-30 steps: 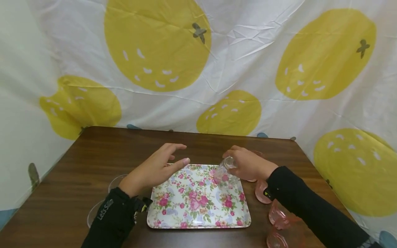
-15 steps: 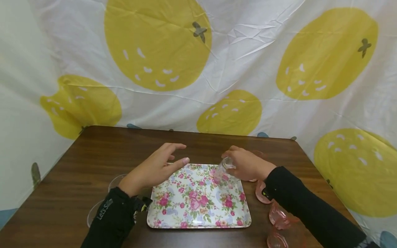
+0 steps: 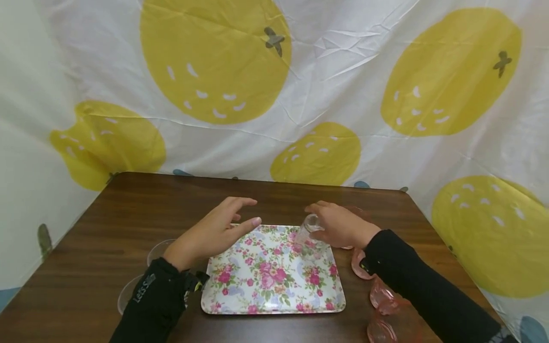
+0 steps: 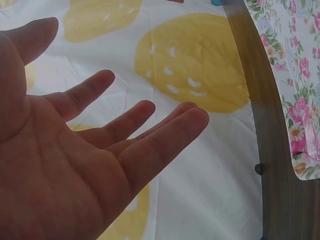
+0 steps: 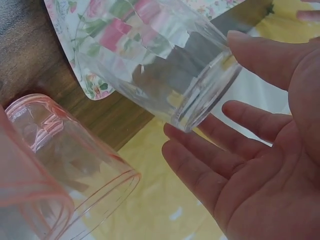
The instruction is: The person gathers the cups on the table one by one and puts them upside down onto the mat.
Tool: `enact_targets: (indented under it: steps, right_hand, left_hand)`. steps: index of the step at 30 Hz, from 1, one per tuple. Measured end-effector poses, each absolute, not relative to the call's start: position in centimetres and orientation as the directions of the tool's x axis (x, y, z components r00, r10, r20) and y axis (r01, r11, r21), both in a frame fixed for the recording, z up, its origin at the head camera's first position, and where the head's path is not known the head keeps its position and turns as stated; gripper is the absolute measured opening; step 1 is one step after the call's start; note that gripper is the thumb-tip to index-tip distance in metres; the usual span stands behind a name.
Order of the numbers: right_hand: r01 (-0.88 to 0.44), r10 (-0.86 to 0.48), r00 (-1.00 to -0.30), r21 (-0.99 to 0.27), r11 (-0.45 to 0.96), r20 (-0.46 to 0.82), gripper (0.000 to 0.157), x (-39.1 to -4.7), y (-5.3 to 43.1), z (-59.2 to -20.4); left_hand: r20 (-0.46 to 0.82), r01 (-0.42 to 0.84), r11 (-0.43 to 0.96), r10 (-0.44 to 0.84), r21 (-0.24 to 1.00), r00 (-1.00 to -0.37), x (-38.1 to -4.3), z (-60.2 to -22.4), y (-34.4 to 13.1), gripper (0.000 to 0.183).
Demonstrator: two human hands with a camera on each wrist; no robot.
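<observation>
A clear faceted drinking glass (image 3: 305, 233) stands at the back right of the flowered tray (image 3: 240, 295), its thick end, which looks like the base, uppermost. My right hand (image 3: 343, 223) is around that top end. In the right wrist view the thumb (image 5: 260, 55) is at the edge of the glass, and the other fingers, fairly straight and spread, lie close to its far side; whether they touch it is hard to tell. My left hand (image 3: 210, 233) hovers over the tray's back left corner, fingers extended and spread, holding nothing.
Several pink clear tumblers (image 3: 381, 296) line the tray's right side, partly hidden by my right sleeve. Clear round rims (image 3: 122, 290) show on the brown table (image 3: 107, 228) beside my left sleeve. A lemon-print cloth (image 3: 240, 152) hangs behind the table.
My right fingers have loosened a little and lifted slightly from the glass, which stays in place on the tray. The left hand holds the same pose. The head view has shifted slightly.
</observation>
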State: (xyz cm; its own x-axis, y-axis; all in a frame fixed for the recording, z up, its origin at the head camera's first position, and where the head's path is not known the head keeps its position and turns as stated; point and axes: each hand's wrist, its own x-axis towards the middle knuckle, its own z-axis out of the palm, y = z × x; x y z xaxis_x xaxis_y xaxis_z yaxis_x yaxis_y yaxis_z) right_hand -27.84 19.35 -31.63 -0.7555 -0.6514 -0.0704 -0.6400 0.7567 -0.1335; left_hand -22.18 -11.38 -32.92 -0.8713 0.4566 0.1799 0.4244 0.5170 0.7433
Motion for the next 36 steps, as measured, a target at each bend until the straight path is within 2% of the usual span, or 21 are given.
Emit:
enact_targets:
  steps: [5, 13, 20, 24, 30, 34, 36]
  right_hand:
    - [-0.577, -0.594, -0.803, -0.182, 0.796, -0.051, 0.064, -28.1, 19.9, -30.7]
    - [-0.522, -0.532, -0.846, -0.257, 0.813, 0.036, 0.060, -28.9, 22.3, -28.4]
    - [-0.489, -0.495, -0.867, -0.263, 0.832, 0.046, 0.060, -29.8, 24.4, -27.8]
    - [-0.485, -0.497, -0.868, -0.236, 0.842, 0.012, 0.063, -30.0, 25.2, -28.1]
    - [-0.448, -0.480, -0.870, -0.227, 0.865, -0.111, 0.075, -29.9, 25.6, -28.6]
    - [-0.465, -0.491, -0.862, -0.186, 0.866, -0.130, 0.069, -30.0, 25.5, -29.0]
    - [-0.481, -0.504, -0.853, -0.168, 0.860, -0.138, 0.059, -30.2, 25.6, -29.2]
  left_hand:
    - [0.173, 0.421, 0.526, 0.456, 0.739, -0.873, -22.1, -32.9, -11.3, 0.060]
    - [0.176, 0.423, 0.523, 0.456, 0.740, -0.872, -22.1, -33.0, -11.4, 0.059]
    - [0.168, 0.417, 0.524, 0.457, 0.743, -0.874, -22.1, -33.0, -11.4, 0.059]
    - [0.168, 0.419, 0.526, 0.458, 0.740, -0.873, -22.2, -33.1, -11.4, 0.059]
    - [0.169, 0.419, 0.530, 0.457, 0.737, -0.873, -22.3, -33.2, -11.5, 0.059]
    - [0.165, 0.414, 0.528, 0.455, 0.741, -0.875, -22.3, -33.3, -11.6, 0.059]
    - [0.164, 0.412, 0.526, 0.454, 0.744, -0.876, -22.4, -33.3, -11.6, 0.059]
